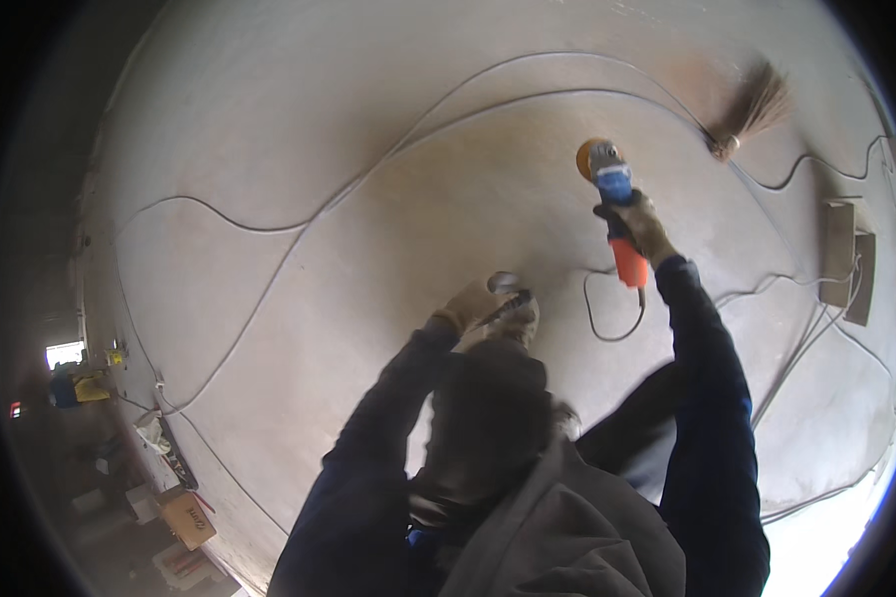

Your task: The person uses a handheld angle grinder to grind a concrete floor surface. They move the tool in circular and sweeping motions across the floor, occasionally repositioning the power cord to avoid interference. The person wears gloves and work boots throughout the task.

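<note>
Bending over the floor point(269, 149), the person has the left hand point(466, 304) in front of the knees, by a shoe point(518, 323); a small round grey piece point(505, 282) sits right at that hand, though blur keeps me from telling whether the fingers grasp it; farther out, the right hand point(643, 227) grasps a grinder point(614, 184), its fingers wrapped around the body between the blue head and the orange rear end; the grinder's brown disc point(591, 159) points away from the person, well apart from the grey piece; a dark cord point(607, 339) loops from the rear end; off to the right, an open box point(838, 244) has cables by it; beyond the grinder lies a broom point(752, 114), bristles outward, near a long cable point(309, 225) that curves across the floor.
</note>
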`<state>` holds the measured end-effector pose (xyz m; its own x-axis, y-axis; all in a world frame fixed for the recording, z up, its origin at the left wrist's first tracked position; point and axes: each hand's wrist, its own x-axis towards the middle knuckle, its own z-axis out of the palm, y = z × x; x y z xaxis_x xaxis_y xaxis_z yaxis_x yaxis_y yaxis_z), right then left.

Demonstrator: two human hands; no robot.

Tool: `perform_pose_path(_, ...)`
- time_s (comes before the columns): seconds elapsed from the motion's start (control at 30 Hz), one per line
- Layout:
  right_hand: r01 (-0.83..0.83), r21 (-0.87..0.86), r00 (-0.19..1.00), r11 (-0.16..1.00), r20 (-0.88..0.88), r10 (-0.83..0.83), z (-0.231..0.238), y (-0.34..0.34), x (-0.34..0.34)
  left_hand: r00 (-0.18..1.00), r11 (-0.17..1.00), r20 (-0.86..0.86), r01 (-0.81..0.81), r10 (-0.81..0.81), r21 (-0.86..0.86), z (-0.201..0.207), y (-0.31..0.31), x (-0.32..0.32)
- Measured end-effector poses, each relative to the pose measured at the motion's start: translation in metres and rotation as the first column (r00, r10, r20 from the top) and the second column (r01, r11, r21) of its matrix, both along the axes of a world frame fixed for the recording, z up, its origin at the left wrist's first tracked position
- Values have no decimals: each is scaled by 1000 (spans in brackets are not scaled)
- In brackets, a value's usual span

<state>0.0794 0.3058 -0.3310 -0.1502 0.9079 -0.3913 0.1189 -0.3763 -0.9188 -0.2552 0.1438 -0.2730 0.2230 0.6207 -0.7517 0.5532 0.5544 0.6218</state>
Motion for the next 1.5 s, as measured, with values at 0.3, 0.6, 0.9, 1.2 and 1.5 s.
perform_pose_path(0.3, -180, -153, 955, 972, 210, 209, -98, -14, -113, 587, 945, -801, -313, 119, -90, -152, 30, -94)
perform_pose_path(0.6, -508, -273, 724, 817, 378, 577, -92, 4, -283, 667, 930, -745, -252, -34, -268, -166, 24, -89)
perform_pose_path(0.9, -513, -168, 764, 842, 358, 537, -124, 62, -339, 645, 941, -762, -215, -64, -261, -175, 12, -99)
perform_pose_path(1.2, -28, -273, 992, 962, 114, 61, -78, 71, -214, 661, 949, -751, -229, -12, -217, -167, 20, -96)
perform_pose_path(1.5, -144, 248, 891, 958, 454, 16, -129, 102, -207, 622, 958, -782, -250, 45, -143, -191, 4, -102)
